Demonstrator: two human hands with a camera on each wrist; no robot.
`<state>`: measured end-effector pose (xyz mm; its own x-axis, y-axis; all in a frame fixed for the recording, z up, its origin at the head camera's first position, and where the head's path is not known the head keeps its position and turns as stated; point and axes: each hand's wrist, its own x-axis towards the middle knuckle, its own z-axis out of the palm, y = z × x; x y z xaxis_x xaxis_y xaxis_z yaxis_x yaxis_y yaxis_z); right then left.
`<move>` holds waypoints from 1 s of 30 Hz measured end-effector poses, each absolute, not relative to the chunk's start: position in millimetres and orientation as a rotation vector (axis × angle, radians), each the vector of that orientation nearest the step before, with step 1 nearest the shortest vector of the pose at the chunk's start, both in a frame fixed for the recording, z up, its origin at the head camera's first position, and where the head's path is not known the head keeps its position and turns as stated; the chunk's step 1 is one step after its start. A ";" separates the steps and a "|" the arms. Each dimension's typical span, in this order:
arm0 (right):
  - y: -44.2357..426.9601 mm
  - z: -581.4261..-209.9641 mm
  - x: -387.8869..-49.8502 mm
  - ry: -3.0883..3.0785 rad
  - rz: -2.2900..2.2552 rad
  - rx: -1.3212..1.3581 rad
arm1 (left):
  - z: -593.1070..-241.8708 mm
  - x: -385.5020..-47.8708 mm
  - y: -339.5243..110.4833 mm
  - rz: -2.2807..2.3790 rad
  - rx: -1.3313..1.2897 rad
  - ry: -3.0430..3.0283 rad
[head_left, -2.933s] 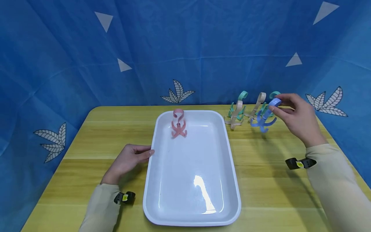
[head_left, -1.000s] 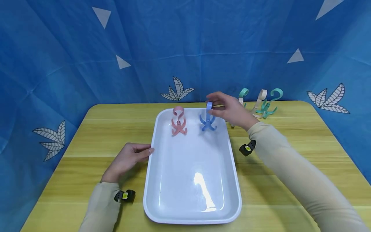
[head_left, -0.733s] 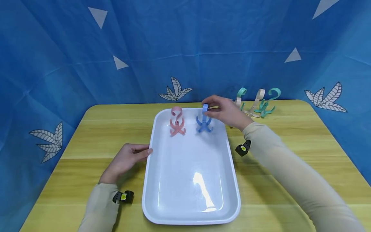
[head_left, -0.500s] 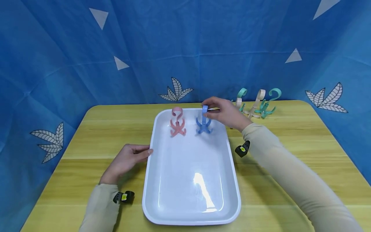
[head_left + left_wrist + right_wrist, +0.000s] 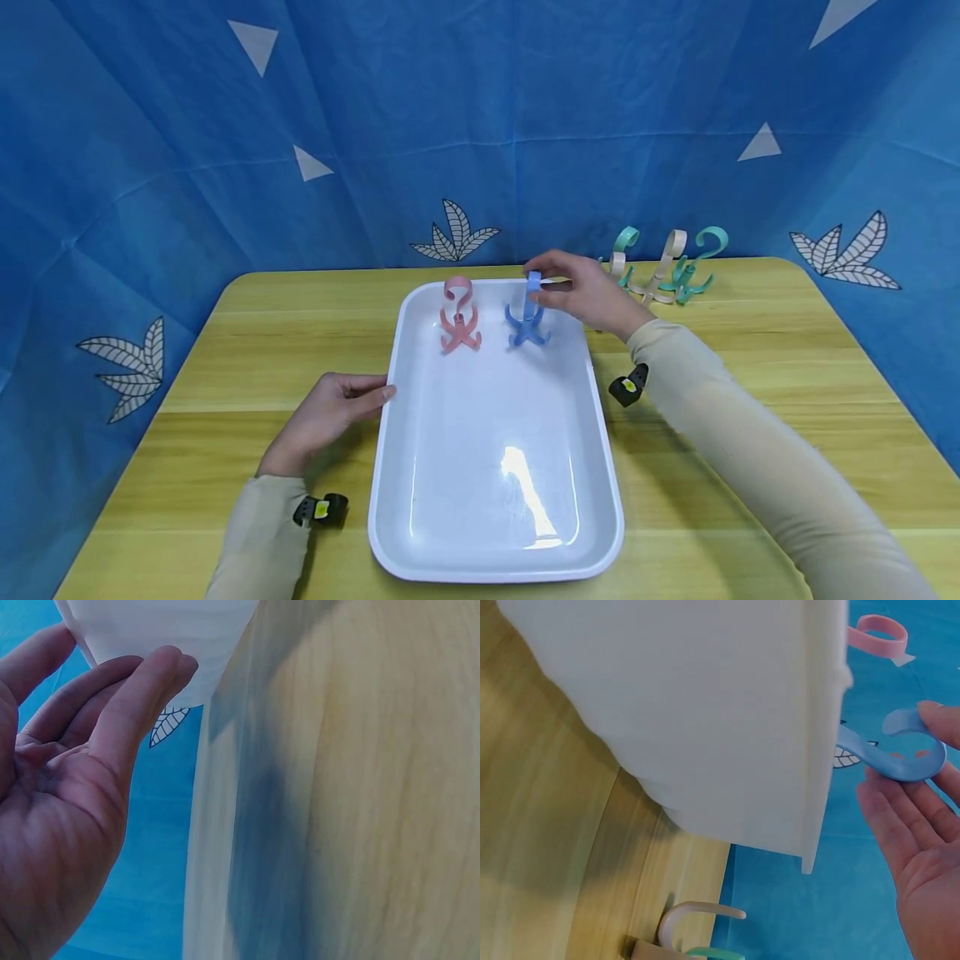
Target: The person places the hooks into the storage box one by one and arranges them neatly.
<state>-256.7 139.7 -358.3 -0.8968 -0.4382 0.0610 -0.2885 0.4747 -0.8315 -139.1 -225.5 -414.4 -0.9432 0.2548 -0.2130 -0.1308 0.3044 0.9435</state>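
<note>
A blue four-pronged hanging hook [image 5: 528, 325] stands upright in the far right part of the white tray [image 5: 487, 575]. My right hand [image 5: 585, 292] pinches its curved top between thumb and fingers, which the right wrist view shows around the blue curl [image 5: 911, 766]. Left of it, inside the tray, stands a pink hook [image 5: 459, 329] of the same kind. With thumb at the rim and fingers against the outer wall, my left hand [image 5: 326, 421] holds the tray's left side. The left wrist view shows these fingers [image 5: 120, 712] under the rim.
Beyond the tray's far right corner, partly behind my right hand, stand several more hooks: a green one [image 5: 688, 279], a beige one [image 5: 660, 279] and others overlapping. The wooden table [image 5: 750, 375] ends at a blue patterned cloth [image 5: 375, 100].
My right hand has brought the blue hook leftward from the group at the right into the tray. Over the last half second it hardly moves. My left hand stays on the tray.
</note>
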 end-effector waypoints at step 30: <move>179.0 -348.2 -241.4 2.693 -1.605 -0.563 | -414.3 -140.2 -226.5 1.693 0.158 2.220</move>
<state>-241.4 179.0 -348.2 -0.9366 -0.2770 0.2147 -0.3207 0.4300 -0.8440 -140.2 -226.5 -414.3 -0.9347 0.2922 -0.2022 -0.1177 0.2822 0.9521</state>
